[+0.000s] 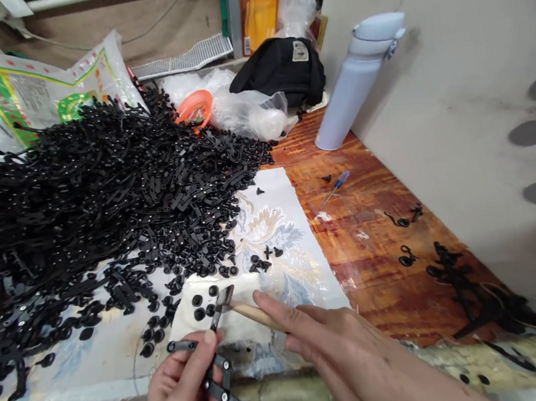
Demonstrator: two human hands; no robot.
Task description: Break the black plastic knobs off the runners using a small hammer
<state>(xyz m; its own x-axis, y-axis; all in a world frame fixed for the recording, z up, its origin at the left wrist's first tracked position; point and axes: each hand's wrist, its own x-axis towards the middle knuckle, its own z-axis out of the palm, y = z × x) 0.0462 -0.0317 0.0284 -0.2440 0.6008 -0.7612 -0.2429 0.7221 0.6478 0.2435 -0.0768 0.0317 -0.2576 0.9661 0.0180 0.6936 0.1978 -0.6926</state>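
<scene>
**Black plastic part (pixel 216 390) and knife (pixel 254 315)**

Black plastic part: at the tabletop's (pixel 370 260) near edge, left hand's (pixel 184 378) fingers clamped on it; presumably light, stiffish, smooth; best held by an arm, clear of the knife.
Knife: wooden-handled, right hand's (pixel 328 338) fingers around it.
Labels: pouch patch (pixel 301 51), printed bag (pixel 36 91); lettering illegible.

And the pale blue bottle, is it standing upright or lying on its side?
Upright: the bottle stands with its base on the wooden table, lid uppermost.
</scene>
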